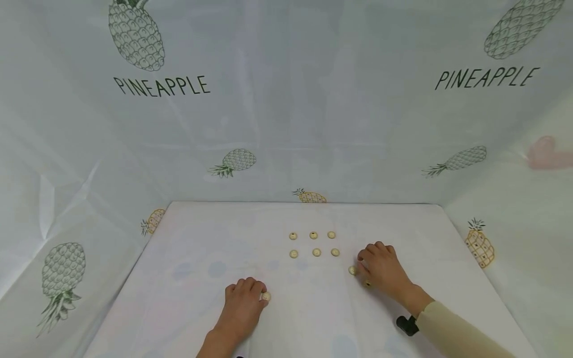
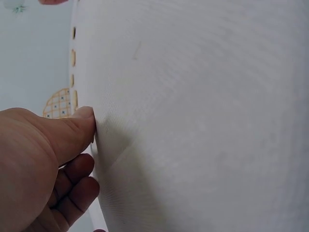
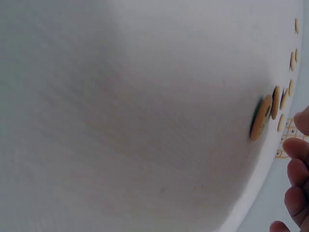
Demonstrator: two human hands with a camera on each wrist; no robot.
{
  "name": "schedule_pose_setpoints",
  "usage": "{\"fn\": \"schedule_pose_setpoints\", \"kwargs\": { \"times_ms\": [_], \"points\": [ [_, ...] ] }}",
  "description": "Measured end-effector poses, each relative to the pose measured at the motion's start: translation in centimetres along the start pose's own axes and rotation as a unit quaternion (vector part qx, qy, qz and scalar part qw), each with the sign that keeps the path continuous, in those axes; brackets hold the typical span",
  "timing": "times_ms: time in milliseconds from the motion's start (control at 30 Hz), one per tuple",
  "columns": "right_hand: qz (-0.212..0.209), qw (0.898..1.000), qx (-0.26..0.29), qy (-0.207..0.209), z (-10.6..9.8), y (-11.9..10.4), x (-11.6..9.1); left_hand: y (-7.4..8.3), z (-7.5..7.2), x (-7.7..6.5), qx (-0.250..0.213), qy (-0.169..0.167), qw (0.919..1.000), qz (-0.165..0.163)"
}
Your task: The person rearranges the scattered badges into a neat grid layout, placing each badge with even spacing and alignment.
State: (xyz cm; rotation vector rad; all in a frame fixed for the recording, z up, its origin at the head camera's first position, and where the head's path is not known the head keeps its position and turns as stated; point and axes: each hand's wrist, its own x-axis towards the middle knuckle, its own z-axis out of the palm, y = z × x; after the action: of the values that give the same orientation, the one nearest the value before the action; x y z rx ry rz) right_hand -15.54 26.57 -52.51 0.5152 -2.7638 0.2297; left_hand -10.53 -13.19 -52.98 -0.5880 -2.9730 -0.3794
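Note:
Near the front of the white table, my left hand [image 1: 241, 306] pinches a small round cream disc [image 1: 266, 297] between thumb and fingers. The thumb [image 2: 72, 137] fills much of the left wrist view and hides most of that disc. My right hand [image 1: 382, 268] hovers to the right with its fingers loosely bent and nothing seen between them. Close by its thumb side lies one disc [image 1: 352, 270]; another disc [image 1: 367, 283], with a dark mark, is partly under the hand. In the right wrist view a tan disc [image 3: 261, 118] with a dark mark appears in front of the fingertips [image 3: 294, 147].
Further back on the white table [image 1: 215, 223], several more discs [image 1: 316, 252] lie in two rows of three. A pale sheet [image 1: 277, 114] printed with pineapples rises behind the table and along both sides. A black strap-like device [image 1: 406, 325] sits at my right wrist.

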Motion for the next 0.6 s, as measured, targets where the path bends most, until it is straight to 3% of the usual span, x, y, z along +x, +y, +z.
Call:
{"fn": "schedule_pose_setpoints", "kwargs": {
  "times_ms": [267, 600],
  "points": [
    [-0.004, 1.000, -0.011, -0.027, 0.47, -0.89, -0.43, 0.14, -0.11, 0.01, 0.001, -0.001, 1.0000, -0.003],
    [-0.035, 0.999, -0.024, -0.007, 0.46, -0.86, -0.46, 0.14, -0.14, 0.01, -0.001, 0.001, 1.0000, -0.004]
  ]
}}
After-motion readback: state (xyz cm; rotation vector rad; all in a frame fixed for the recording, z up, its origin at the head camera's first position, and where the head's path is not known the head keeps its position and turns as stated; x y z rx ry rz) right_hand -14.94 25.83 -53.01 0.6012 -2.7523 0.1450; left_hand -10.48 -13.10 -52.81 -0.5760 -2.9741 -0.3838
